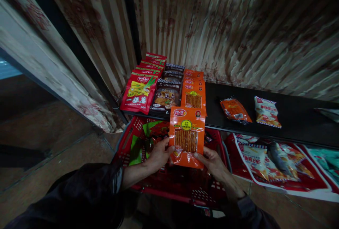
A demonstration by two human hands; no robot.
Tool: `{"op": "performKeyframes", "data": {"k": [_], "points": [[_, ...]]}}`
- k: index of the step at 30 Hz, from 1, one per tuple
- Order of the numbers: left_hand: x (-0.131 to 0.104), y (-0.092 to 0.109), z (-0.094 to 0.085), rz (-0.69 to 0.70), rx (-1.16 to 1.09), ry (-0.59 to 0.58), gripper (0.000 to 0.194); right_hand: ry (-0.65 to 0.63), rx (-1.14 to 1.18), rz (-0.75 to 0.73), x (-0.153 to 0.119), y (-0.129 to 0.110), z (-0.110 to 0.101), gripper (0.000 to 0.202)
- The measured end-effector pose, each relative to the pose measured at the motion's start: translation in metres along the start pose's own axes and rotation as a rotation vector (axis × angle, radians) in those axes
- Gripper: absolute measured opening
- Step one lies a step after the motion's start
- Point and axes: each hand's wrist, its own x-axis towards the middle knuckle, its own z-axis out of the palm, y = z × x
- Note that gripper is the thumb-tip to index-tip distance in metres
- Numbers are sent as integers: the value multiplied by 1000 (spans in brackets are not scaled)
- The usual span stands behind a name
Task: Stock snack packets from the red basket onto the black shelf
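An orange snack packet [186, 139] with a clear window is held upright between both hands, over a red basket [182, 195]. My left hand [160, 153] grips its lower left edge, and my right hand [212, 160] pinches its lower right edge with the thumb on the front. Just behind, on the black shelf [214, 102], overlapping orange packets [193, 95] stand in a row. Beside them are dark potato-slice packets [166, 95] and, at the left end, red packets [140, 91]. Green packets [136, 149] lie in the basket.
Farther right on the shelf lie an orange-and-black packet [235, 110] and a white-and-red packet [267, 112]. A red box of snack bags [312, 183] sits below the shelf's right part. A striped curtain [225, 28] hangs behind; a dark post [131, 20] rises at left.
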Motion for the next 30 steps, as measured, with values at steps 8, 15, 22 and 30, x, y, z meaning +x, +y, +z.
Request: {"op": "performKeyframes", "data": {"k": [8,15,22,30], "points": [[55,81,10,267,159,60,9,261,-33,-200,45,-55,-20,35],[141,151,21,372,643,376,16,371,-45,-337,123,-112,-41,35],[154,133,23,297,887,379,24,403,-69,-214,149,-98,-50,32],[138,120,32,262,1036,315,35,503,-478,-212,151,-67,-59,32]]}}
